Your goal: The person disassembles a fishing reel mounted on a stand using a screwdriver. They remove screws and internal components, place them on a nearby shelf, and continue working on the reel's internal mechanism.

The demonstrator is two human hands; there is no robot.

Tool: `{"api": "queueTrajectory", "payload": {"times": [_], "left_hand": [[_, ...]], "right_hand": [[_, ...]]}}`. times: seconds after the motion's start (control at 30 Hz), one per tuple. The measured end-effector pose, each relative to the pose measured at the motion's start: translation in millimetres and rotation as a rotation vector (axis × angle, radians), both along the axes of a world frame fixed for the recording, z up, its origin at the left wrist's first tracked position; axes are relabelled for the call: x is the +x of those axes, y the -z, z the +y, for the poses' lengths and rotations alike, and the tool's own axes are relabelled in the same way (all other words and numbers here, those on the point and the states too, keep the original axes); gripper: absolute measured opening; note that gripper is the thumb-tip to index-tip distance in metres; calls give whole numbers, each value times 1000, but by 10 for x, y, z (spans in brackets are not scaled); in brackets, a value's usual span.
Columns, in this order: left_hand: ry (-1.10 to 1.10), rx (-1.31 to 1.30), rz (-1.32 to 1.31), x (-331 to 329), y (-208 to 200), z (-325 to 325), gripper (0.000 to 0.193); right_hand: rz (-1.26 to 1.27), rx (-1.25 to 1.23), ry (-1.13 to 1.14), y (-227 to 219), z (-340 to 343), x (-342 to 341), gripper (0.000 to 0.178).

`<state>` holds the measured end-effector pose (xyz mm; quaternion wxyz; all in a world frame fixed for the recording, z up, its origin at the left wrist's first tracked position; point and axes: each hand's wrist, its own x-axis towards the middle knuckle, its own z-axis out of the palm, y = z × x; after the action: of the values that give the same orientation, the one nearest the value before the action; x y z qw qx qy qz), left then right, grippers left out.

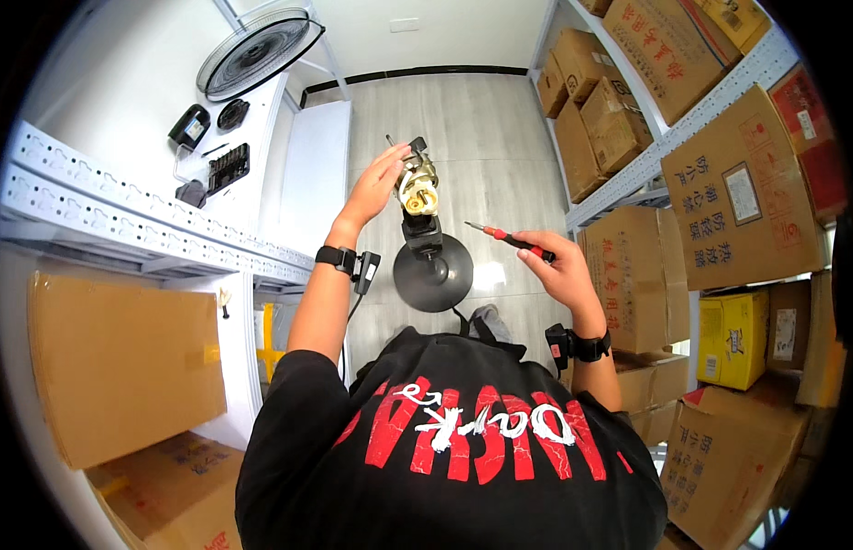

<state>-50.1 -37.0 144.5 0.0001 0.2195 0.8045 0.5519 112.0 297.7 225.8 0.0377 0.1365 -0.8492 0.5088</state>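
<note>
In front of me stands a fan's bare motor head (417, 188), brass-coloured with a pale round part facing up. It sits on a black neck (423, 234) above a round black base (433, 275) on the floor. My left hand (376, 188) grips the motor's left side, its fingers stretched along the housing and the thumb hard to make out. In my right hand (566, 270) is a red and black screwdriver (513, 241), held by the handle. Its metal tip points left toward the motor, apart from it.
On the white shelf at left lie a round fan grille (259, 55), a bit set (228, 168) and a black cup-shaped part (190, 126). Metal racks with cardboard boxes (743, 197) line the right side. A large carton (129, 362) stands at lower left.
</note>
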Motion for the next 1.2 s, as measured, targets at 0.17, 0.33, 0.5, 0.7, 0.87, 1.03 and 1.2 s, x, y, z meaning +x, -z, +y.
{"api": "queueTrajectory", "payload": {"times": [0.17,0.33,0.5,0.7,0.87,1.03,1.2], "left_hand": [[31,99,20,-47,54,-14,39],[-27,209,-51,-33,126,36,45],[-144,229,31,41,208,161,48],[-133,351,155,-37,518,126,45],[-79,535,164,-77,593,223,51],[-69,483,245,-65,577,311,51],[-114,475,332,-3,764,253,65]], "right_hand": [[24,3,19,-38,-164,10,23],[51,12,-26,37,-163,-224,23],[86,-45,-119,276,75,-597,22],[213,-202,-183,1091,351,-891,26],[397,-319,-226,1730,401,-954,29],[525,-250,-182,1873,290,-799,32],[664,-252,-146,1839,110,-512,32]]}}
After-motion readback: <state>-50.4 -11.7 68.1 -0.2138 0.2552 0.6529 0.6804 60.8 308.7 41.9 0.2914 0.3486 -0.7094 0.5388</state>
